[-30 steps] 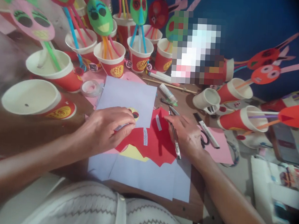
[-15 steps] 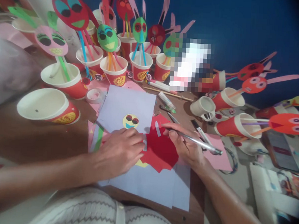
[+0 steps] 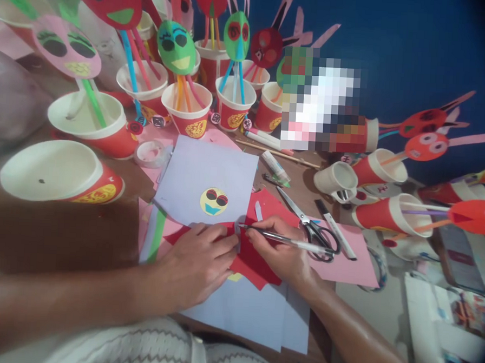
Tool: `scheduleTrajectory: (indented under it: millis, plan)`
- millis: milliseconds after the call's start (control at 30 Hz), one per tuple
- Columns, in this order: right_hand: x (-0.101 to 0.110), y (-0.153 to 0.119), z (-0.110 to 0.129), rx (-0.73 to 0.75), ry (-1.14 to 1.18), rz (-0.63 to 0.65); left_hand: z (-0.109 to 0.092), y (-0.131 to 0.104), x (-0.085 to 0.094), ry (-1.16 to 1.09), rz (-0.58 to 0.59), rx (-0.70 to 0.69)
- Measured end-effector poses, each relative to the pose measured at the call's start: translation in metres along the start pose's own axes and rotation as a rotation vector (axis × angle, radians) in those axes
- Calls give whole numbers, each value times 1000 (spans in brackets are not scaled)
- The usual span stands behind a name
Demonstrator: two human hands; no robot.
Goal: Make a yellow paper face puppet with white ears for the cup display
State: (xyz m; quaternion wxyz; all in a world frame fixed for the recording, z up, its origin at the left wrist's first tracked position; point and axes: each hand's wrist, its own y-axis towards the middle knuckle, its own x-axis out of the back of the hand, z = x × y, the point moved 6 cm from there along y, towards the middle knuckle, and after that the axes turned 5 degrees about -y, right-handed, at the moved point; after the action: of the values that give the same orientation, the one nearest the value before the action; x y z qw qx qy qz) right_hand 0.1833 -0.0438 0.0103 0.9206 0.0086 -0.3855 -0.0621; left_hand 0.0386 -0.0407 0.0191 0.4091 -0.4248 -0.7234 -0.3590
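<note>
My right hand (image 3: 285, 254) grips a pen (image 3: 292, 242) with a clear barrel, its tip at a small pale paper strip (image 3: 237, 234) lying on red paper (image 3: 258, 263). My left hand (image 3: 206, 258) lies flat on the red paper, its fingertips pressing the strip down. A second pale paper piece (image 3: 258, 211) rests on the red paper just above my right hand. Beyond my left hand, a yellow paper face (image 3: 214, 201) with dark eyes and a blue mouth lies on a lilac sheet (image 3: 211, 163).
Red paper cups (image 3: 189, 113) holding paper puppets on coloured sticks line the back and right. Scissors (image 3: 305, 220) and a marker (image 3: 337, 230) lie to the right. A glue stick (image 3: 275, 168) and a white mug (image 3: 335, 178) stand or lie beyond. An unoccupied cup (image 3: 52, 169) is at left.
My right hand has moved left and brought the pen tip to the pale strip by my left fingertips. The scissors now show more fully. The camera view has shifted slightly.
</note>
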Motion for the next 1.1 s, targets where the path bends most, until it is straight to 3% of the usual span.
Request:
scheduleTrajectory:
  millis: [900,1100]
  plan:
    - [-4,-2,-3,17,-85,-11,7,4,-8,-82,138,71]
    - [-5,-2,-5,22,-54,-6,6,3,-6,-67,113,64]
